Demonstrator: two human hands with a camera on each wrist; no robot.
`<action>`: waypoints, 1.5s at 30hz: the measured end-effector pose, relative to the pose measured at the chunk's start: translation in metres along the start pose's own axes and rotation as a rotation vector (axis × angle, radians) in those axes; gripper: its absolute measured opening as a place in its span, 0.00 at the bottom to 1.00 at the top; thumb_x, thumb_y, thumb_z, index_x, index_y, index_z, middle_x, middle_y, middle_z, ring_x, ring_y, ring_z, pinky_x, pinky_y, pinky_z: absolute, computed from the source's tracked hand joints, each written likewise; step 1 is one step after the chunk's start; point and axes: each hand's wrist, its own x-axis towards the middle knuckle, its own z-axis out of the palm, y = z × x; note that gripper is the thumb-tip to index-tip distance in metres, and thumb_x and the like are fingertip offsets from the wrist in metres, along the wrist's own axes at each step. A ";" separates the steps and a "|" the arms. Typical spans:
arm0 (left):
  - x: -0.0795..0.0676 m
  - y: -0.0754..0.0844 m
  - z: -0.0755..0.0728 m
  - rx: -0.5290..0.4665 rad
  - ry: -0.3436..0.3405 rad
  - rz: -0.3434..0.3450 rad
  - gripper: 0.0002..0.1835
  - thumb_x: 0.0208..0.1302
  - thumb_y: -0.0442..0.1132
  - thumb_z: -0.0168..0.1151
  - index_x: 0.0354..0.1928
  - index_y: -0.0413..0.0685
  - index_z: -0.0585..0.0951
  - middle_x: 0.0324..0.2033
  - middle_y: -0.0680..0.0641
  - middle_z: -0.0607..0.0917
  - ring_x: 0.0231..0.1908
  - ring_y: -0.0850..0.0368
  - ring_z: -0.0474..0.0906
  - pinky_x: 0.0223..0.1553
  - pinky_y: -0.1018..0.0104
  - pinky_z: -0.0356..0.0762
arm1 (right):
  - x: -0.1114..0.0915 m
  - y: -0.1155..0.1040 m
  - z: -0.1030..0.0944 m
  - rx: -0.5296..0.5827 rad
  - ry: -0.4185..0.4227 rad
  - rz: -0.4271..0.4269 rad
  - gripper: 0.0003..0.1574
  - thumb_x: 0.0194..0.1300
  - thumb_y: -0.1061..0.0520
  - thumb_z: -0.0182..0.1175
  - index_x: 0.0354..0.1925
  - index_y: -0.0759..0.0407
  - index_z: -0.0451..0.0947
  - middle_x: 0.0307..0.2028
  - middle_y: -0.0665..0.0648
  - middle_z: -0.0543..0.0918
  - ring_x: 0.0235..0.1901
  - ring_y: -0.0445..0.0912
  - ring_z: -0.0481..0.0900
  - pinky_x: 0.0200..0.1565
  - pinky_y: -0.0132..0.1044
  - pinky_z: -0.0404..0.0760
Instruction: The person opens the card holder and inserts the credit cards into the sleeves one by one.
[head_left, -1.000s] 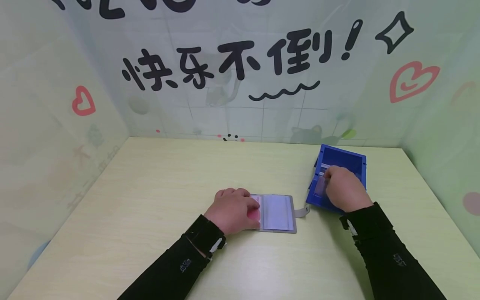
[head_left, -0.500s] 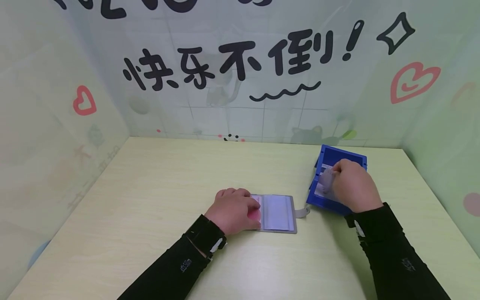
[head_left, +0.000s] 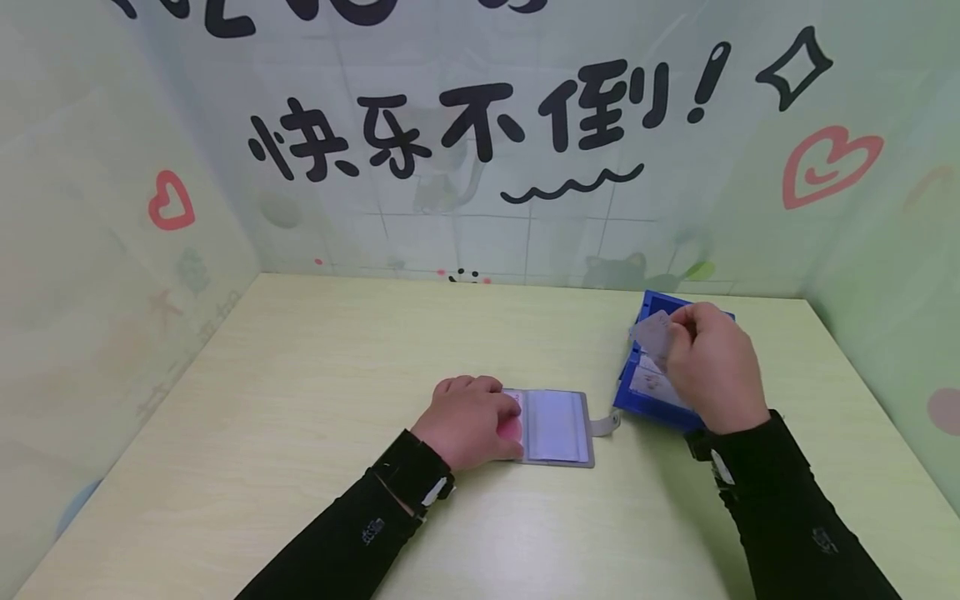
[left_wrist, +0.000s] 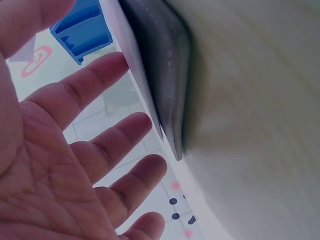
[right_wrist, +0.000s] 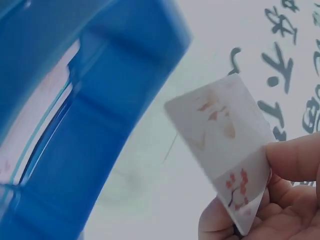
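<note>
1. Raised since the frame half a second ago: the right hand (head_left: 711,364) and the thin whitish rectangular card (head_left: 649,335). Then lower within the outline of the open-topped blue plastic box (head_left: 651,413), the card now overlaps the box's left rim in the head view. Left hand (head_left: 467,421) shows no visible shift.
2. Right grip: thumb and fingers pinch the card near one edge. Card is tilted; brownish marks and a small red blossom-like print face the right wrist camera.
3. Box sits askew by the far edge of the pale wood-grain table (head_left: 300,358), toward its far right corner. Flat printed cards (head_left: 651,384) lie inside, in its near part.
4. Grey rectangular card holder (head_left: 555,427) lies open on the table, left of and nearer than the box. Its short grey strap (head_left: 602,426) extends from the right edge toward the box's near left corner.
5. Left grip: relaxed, fingers extended and spread over the holder's left half; index fingertip appears to meet a page edge.
</note>
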 end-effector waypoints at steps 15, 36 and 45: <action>0.003 0.001 -0.004 -0.168 0.110 0.006 0.35 0.56 0.62 0.60 0.62 0.54 0.70 0.51 0.54 0.77 0.48 0.58 0.68 0.55 0.50 0.62 | -0.016 -0.023 0.040 0.276 -0.207 -0.057 0.09 0.67 0.59 0.54 0.45 0.59 0.74 0.32 0.57 0.78 0.30 0.47 0.73 0.26 0.34 0.77; 0.000 0.012 -0.016 -0.761 0.157 -0.025 0.33 0.64 0.45 0.60 0.69 0.51 0.60 0.28 0.57 0.79 0.21 0.61 0.76 0.23 0.65 0.77 | -0.034 -0.036 0.072 0.518 -0.350 -0.035 0.19 0.66 0.63 0.56 0.54 0.59 0.67 0.34 0.59 0.78 0.29 0.46 0.79 0.36 0.39 0.82; 0.002 0.002 -0.015 -0.678 0.175 -0.164 0.30 0.65 0.44 0.57 0.68 0.49 0.63 0.24 0.58 0.81 0.24 0.64 0.75 0.26 0.63 0.74 | -0.035 -0.035 0.076 0.147 -0.435 -0.101 0.22 0.64 0.55 0.59 0.56 0.59 0.74 0.46 0.55 0.81 0.43 0.46 0.76 0.46 0.46 0.78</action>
